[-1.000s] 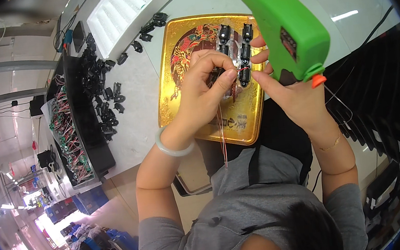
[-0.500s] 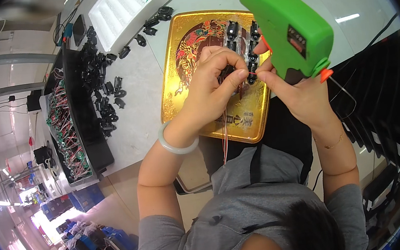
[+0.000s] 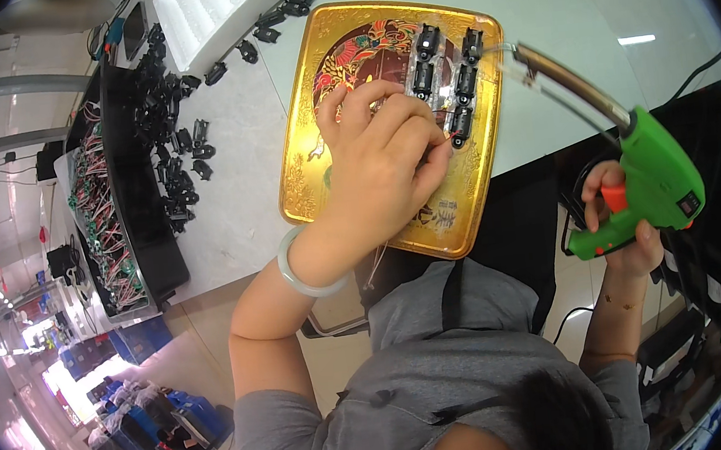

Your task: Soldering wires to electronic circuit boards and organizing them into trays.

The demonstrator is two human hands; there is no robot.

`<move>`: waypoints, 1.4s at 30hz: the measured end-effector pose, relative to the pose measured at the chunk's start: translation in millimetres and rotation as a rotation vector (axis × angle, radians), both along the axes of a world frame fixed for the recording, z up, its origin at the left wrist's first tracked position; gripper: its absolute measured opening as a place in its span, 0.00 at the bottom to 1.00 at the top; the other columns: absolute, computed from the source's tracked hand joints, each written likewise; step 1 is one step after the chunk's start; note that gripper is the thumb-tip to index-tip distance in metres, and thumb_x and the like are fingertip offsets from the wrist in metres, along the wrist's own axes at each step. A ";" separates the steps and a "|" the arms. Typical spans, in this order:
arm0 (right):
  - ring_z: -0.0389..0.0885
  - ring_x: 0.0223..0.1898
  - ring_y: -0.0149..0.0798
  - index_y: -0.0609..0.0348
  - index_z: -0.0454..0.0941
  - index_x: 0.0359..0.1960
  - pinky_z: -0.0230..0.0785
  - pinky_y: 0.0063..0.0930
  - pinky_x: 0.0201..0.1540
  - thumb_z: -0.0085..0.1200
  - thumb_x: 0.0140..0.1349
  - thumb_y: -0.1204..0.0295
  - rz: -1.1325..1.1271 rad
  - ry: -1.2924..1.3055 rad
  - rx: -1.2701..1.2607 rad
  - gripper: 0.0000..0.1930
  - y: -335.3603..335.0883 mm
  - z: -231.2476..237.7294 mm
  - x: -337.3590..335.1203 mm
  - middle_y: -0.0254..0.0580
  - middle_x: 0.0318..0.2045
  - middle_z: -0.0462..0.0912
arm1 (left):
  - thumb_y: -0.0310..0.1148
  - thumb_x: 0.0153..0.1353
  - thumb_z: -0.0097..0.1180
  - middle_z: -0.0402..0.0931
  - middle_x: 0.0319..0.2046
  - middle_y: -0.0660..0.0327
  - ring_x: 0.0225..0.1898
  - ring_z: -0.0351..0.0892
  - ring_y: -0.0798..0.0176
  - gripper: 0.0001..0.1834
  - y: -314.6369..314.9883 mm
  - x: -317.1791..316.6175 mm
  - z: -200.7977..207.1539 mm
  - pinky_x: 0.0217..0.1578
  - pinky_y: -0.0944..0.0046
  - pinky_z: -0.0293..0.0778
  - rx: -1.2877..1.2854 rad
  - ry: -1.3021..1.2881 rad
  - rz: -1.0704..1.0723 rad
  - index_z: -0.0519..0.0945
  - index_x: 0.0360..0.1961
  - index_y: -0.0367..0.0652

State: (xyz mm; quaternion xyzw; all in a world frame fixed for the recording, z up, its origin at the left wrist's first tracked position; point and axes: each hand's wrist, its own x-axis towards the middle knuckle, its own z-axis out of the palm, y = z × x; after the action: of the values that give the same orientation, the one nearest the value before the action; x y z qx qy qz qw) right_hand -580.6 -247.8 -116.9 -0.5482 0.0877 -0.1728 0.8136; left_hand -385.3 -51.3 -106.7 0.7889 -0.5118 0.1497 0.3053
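With left fingers pinched, apparently on thin wires, and right fingers wrapped round the soldering gun, a careless swing toward nine o'clock could scorch the black parts.

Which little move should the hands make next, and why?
Perhaps move the green soldering gun toward the right row's lowest black housing. The right hand grips the gun, but its tip is near the row's top, while the left hand is beside that housing's red wire.

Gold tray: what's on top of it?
Five small black housings show, in columns of two and three. The left hand covers much of the gold tray; anything directly beneath it can't be seen.
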 end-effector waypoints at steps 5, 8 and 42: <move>0.68 0.32 0.35 0.72 0.65 0.42 0.63 0.15 0.19 0.53 0.46 0.49 0.030 0.098 0.035 0.34 -1.1 -18.0 -18.9 0.52 0.34 0.67 | 0.28 0.35 0.60 0.70 0.29 0.70 0.42 0.65 0.61 0.09 1.3 0.8 -13.3 0.50 0.52 0.48 0.029 -0.025 -0.022 0.71 0.19 0.49; 0.69 0.31 0.35 0.74 0.66 0.42 0.64 0.14 0.18 0.53 0.47 0.47 0.039 0.090 0.048 0.36 -2.9 -26.3 -22.3 0.54 0.34 0.68 | 0.28 0.35 0.60 0.70 0.29 0.69 0.43 0.65 0.61 0.10 -0.7 1.9 -13.1 0.51 0.51 0.47 -0.051 -0.014 -0.017 0.71 0.19 0.49; 0.62 0.15 0.26 0.65 0.66 0.29 0.55 0.12 0.14 0.45 0.51 0.41 -0.024 0.104 -0.067 0.31 7.3 -34.2 -12.5 0.43 0.20 0.67 | 0.28 0.36 0.59 0.70 0.31 0.68 0.42 0.65 0.61 0.10 -4.4 0.4 -16.0 0.51 0.51 0.46 0.008 -0.030 0.003 0.71 0.21 0.48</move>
State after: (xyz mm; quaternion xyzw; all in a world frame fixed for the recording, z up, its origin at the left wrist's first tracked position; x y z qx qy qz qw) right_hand -593.1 -240.5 -151.1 -0.5822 0.1305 -0.1568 0.7870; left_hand -384.9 -55.7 -122.7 0.7885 -0.5159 0.1598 0.2941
